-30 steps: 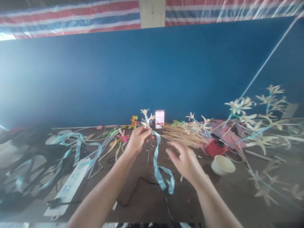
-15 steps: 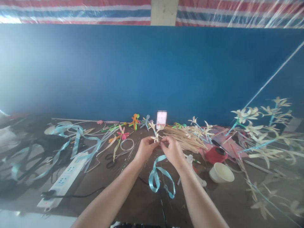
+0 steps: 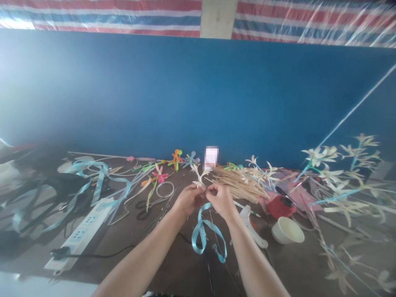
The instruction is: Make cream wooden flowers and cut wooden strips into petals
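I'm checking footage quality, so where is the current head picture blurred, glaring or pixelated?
Head view, right side: pale flowers smear; head view, top: glare streaks the striped sheeting; head view, centre: pixelation covers a small bright panel, left hand and right hand look clearer.

I see a dark-brown table [image 3: 179, 266] bearing a round cream bowl [image 3: 280, 233] right of the right hand [image 3: 220, 200] and, leftward, a long white power strip [image 3: 81, 233].

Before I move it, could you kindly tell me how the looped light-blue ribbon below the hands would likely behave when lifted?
The narrow light-blue ribbon would probably be floppy, since it curls in loose loops. It is likely light, being a thin, flat band. Its faintly glossy surface suggests it may be slippery.
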`<state>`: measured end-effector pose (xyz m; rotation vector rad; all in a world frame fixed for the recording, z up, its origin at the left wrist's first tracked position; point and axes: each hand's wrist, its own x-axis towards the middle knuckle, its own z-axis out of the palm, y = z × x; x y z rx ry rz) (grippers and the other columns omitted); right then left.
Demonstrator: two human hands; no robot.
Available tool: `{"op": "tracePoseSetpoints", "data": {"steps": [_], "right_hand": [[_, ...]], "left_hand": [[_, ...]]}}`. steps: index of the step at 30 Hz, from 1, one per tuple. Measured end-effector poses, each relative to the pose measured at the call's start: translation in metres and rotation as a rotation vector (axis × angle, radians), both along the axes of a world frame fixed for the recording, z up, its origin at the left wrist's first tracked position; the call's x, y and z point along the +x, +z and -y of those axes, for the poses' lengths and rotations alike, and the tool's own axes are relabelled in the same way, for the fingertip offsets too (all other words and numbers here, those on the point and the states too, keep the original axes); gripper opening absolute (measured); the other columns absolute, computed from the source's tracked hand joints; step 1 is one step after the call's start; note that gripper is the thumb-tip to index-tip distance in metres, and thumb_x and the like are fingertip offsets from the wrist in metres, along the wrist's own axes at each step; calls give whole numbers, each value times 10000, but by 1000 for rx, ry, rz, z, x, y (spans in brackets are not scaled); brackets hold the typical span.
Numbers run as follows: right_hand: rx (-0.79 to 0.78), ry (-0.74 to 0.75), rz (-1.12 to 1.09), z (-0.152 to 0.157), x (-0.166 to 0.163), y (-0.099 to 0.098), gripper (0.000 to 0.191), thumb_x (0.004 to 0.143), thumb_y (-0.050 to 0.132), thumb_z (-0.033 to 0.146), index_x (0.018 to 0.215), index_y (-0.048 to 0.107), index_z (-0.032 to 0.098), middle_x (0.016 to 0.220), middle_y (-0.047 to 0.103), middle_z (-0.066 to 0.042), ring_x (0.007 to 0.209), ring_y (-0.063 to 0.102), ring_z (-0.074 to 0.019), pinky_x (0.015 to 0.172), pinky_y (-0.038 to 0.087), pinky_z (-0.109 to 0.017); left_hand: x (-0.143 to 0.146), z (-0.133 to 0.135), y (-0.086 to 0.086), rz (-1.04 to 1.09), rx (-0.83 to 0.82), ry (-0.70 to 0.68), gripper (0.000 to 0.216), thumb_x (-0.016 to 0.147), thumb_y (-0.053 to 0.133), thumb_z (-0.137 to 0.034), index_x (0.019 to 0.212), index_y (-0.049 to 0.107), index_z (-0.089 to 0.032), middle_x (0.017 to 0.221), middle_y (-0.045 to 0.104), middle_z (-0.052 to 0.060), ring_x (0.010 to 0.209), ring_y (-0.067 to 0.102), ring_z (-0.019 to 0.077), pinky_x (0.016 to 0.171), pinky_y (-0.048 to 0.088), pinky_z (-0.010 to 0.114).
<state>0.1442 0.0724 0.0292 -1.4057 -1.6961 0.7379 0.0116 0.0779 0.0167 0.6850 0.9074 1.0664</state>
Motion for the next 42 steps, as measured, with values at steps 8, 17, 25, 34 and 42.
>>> {"op": "tracePoseSetpoints", "data": {"steps": [8, 17, 25, 34, 42], "right_hand": [[-464, 170, -597, -11, 2, -23, 161, 608, 588, 299, 632, 547, 146, 456, 490, 49, 365, 388, -58, 368, 237, -180], [-620, 375, -699, -10, 9, -23, 197, 593, 636, 292, 676, 536, 143, 472, 501, 57, 333, 305, -15, 341, 176, -156], [-471, 296, -470, -18, 14, -32, 145, 632, 563, 268, 690, 569, 136, 411, 387, 80, 341, 291, -32, 341, 206, -163], [-373, 220, -344, -21, 14, -32, 125, 619, 566, 255, 633, 592, 135, 426, 433, 63, 372, 325, -44, 380, 225, -176], [-243, 153, -203, -18, 11, -20, 140, 625, 554, 270, 614, 607, 141, 486, 499, 45, 428, 385, -64, 449, 290, -186]], "left_hand": [[-9, 3, 3, 1, 25, -154, 264, 641, 650, -250, 880, 608, -146, 780, 633, 64, 594, 611, 133, 399, 384, 171], [-15, -2, -11, -39, 19, -199, 214, 608, 680, -263, 732, 571, -127, 643, 591, 24, 552, 611, 129, 361, 318, 140], [-15, -5, -17, -64, 27, -241, 225, 619, 674, -271, 742, 547, -133, 669, 573, 11, 557, 611, 127, 352, 300, 134], [-13, -9, -20, -134, 32, -205, 258, 594, 683, -304, 734, 545, -136, 662, 597, 25, 567, 619, 142, 366, 313, 144], [-5, -11, -15, -351, 173, -53, 229, 590, 650, -340, 657, 559, -141, 540, 568, -13, 500, 575, 124, 432, 386, 193]]}}
